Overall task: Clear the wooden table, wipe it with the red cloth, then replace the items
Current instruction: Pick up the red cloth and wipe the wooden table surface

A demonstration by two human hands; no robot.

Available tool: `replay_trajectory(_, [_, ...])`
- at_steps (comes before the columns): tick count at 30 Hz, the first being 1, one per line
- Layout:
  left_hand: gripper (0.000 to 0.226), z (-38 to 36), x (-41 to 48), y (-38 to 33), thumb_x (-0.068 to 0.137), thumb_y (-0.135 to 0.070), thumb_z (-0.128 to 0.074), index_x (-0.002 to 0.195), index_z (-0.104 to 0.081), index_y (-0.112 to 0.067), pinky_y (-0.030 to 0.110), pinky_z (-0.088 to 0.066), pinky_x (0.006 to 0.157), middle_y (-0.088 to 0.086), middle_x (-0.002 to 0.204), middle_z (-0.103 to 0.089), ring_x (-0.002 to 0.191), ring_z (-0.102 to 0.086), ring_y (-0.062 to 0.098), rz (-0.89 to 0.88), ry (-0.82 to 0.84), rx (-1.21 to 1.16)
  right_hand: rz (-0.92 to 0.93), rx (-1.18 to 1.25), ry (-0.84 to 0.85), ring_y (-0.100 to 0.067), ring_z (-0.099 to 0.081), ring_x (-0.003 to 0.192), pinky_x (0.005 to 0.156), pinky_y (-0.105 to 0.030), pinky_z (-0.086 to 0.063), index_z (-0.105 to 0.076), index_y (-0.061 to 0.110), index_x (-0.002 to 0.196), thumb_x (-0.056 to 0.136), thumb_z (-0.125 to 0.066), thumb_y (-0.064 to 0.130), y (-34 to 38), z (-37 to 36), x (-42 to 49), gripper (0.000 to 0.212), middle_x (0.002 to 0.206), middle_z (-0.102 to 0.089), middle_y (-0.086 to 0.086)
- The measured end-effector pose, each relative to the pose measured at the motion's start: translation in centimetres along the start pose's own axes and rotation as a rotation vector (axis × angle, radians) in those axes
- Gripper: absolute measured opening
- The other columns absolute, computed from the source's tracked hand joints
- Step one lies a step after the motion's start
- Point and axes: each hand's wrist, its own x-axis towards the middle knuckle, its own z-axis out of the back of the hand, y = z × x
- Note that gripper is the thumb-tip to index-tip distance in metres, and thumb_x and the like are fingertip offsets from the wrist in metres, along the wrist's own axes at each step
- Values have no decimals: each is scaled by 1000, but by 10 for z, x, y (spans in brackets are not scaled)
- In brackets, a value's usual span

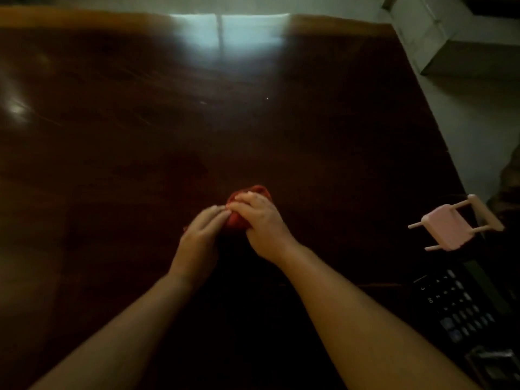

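Our right hand grips the bunched red cloth mid-bench; left hand lies flat, fingers touching it. The dark wood gleams.

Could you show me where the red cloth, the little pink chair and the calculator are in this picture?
red cloth (260,191): head view, on the bunched top edge showing beyond the fingers.
little pink chair (447,230): head view, on its pink seat; it lies tipped over.
calculator (461,305): head view, on the keypad.
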Motion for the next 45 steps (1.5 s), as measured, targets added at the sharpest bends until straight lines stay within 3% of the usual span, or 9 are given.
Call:
replay_trajectory(4, [49,-11,65,23,84,2,-60,131,-54,-12,41,-45,101,10,134,-53,123,-50,24,-95,-76,41,7,-16,-24,-29,-37,136,114,-47,-27,-60,19,131,79,-54,-5,-22,21,55,58,141,-51,-5])
replay_trajectory(8, [46,-14,108,28,87,-4,-60,130,-54,-18,27,-37,101,6,134,-53,124,-48,19,-129,-95,72,-27,-15,-7,-25,-30,139,115,-49,-27,-55,28,133,82,-56,-3,-44,38,86,60,144,-45,2])
replay_trajectory(14, [46,-21,141,16,88,-1,-58,130,-55,-17,31,-40,102,6,133,-54,125,-48,20,-133,-118,86,-76,-20,3,-25,-29,139,114,-49,-28,-51,30,136,88,-56,2,-56,53,103,55,146,-41,2])
replay_trajectory(23, [49,-61,39,-27,86,-6,-61,132,-52,-18,35,-37,108,6,137,-49,130,-41,18,-268,42,67,-181,20,-78,-19,-30,135,114,-45,-28,-51,29,137,84,-57,6,-55,42,-44,58,143,-41,3])
replay_trajectory(28, [54,-80,-57,-62,82,-9,-68,134,-53,-13,43,-32,110,12,140,-50,133,-43,29,-268,145,125,-219,19,-98,-14,-25,136,112,-25,-17,-48,36,139,86,-57,13,-37,21,-154,59,145,-36,8])
replay_trajectory(32, [38,-92,-126,-85,87,-22,-57,124,-63,-14,38,-35,109,11,132,-58,123,-54,27,-316,170,190,-247,8,-94,-12,-31,135,112,-34,-31,-49,40,138,82,-62,18,-16,11,-232,61,145,-39,8])
replay_trajectory(35, [45,-101,-160,-93,98,-38,-33,118,-68,-17,30,-27,110,8,128,-61,118,-59,25,-423,161,267,-206,36,-152,-13,-47,123,102,-31,-42,-67,31,123,57,-81,11,-6,6,-275,70,129,-57,6])
replay_trajectory(39, [46,-104,-161,-94,83,-42,-45,121,-66,-28,37,-49,94,4,131,-60,118,-58,21,-522,222,421,-249,-2,-161,-9,-40,128,101,-38,-47,-65,34,125,58,-86,9,-4,8,-288,74,130,-59,9])
replay_trajectory(45, [57,-116,-83,-111,76,-31,-70,131,-56,-19,35,-50,93,4,126,-62,111,-62,22,-398,198,425,-320,7,-169,-11,-17,146,118,-29,-11,-39,32,148,89,-52,-1,-51,36,-223,68,154,-31,10])
